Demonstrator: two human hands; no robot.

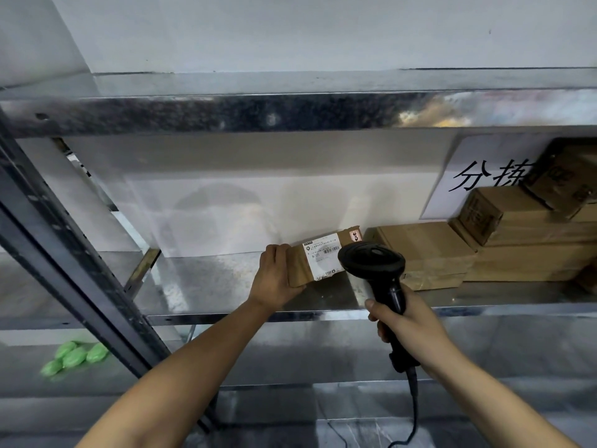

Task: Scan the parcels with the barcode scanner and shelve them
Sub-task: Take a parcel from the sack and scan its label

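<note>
Shelving step: your left hand grips the parcel on the shelf; your right hand grips the scanner just right of it; next, release.

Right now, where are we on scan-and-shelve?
Done: several boxes are already stacked at the right of the shelf. In hand: the left hand holds a labelled parcel on the shelf beside that stack, while the right hand grips the scanner, its head over the label. Left: can't tell; no unscanned parcels in view.
</note>
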